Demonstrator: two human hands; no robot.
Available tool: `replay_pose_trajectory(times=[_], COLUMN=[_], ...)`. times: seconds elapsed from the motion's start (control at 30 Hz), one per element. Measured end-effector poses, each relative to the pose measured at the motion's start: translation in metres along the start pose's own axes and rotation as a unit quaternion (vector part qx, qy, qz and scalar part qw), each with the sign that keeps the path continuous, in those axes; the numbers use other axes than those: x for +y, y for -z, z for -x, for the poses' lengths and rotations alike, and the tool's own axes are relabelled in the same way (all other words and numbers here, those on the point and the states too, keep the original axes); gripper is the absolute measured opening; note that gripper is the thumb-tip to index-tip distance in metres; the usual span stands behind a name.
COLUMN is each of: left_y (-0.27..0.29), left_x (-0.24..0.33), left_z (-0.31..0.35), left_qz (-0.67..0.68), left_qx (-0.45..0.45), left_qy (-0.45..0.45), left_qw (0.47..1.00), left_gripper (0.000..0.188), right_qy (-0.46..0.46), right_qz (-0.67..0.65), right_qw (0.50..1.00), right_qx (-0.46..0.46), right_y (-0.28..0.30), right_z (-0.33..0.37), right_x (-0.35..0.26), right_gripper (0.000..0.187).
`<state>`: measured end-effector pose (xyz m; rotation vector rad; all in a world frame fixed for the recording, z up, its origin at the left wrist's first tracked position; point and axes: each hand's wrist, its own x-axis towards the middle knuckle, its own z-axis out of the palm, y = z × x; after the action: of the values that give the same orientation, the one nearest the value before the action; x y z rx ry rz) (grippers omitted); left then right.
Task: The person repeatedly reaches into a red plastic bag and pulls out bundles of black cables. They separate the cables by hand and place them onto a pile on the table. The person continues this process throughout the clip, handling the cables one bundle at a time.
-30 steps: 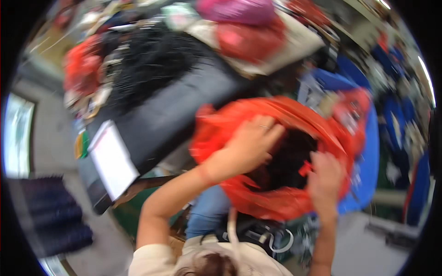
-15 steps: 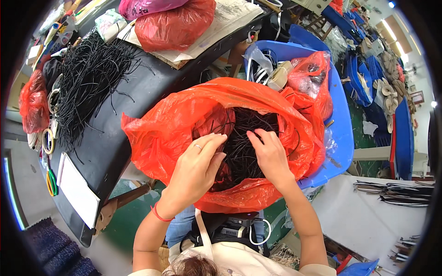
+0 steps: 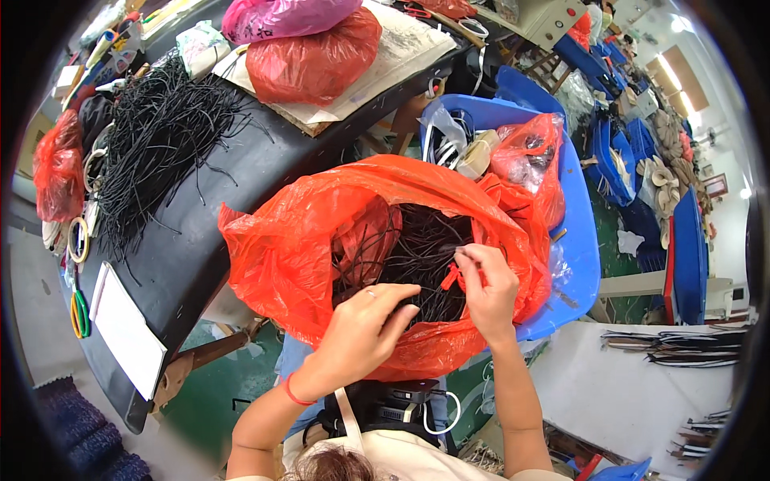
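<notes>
The right hand [image 3: 491,289] has its thumb and fingertips drawn close together over the bag's opening, right by a small red strip [image 3: 451,276]; whether they pinch the strip, a cord or nothing, I cannot tell. The left hand [image 3: 361,329] is loosely curved at the near side of the opening, thumb and forefinger parted, with nothing visible between them (a ring and a red wrist string show on that arm).

Below both hands, thin black cords [image 3: 429,248] lie tangled inside a large red plastic bag [image 3: 281,248], its mouth spread wide. The bag covers part of a blue tub [image 3: 581,240], in which a smaller red bag [image 3: 529,160] and a cream roll [image 3: 477,154] sit.

To the left, a dark table [image 3: 233,212] carries a heap of black cords [image 3: 160,136] and, at its near end, a white pad [image 3: 128,333]. Farther back, a filled red bag [image 3: 317,60] rests on a pale board [image 3: 405,40], with a pink bag [image 3: 281,18] on top.
</notes>
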<state>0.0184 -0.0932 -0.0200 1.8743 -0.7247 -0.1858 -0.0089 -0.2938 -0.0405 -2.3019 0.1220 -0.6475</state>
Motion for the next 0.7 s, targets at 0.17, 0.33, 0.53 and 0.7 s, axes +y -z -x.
replay_pose_trajectory(times=[0.17, 0.33, 0.53, 0.7], left_y=[-0.002, 0.0, -0.006, -0.029], left_x=[0.0, -0.007, -0.003, 0.007], left_z=[0.006, 0.021, 0.026, 0.011], left_qz=[-0.004, 0.002, 0.053, 0.182], left_qx=[-0.01, -0.016, -0.069, 0.012], left_qy=[-0.01, 0.021, 0.056, 0.046], left_qw=[1.0, 1.0, 0.995, 0.982], left_gripper=[0.024, 0.022, 0.031, 0.041], right_qy=[0.112, 0.133, 0.077, 0.147], right_qz=[0.128, 0.21, 0.126, 0.011], right_qw=[0.981, 0.964, 0.984, 0.989], right_qx=[-0.097, -0.091, 0.103, -0.007], right_y=[-0.021, -0.033, -0.001, -0.006], right_z=[0.005, 0.009, 0.009, 0.038], right_x=[0.029, 0.045, -0.001, -0.042], right_gripper=[0.014, 0.012, 0.013, 0.016])
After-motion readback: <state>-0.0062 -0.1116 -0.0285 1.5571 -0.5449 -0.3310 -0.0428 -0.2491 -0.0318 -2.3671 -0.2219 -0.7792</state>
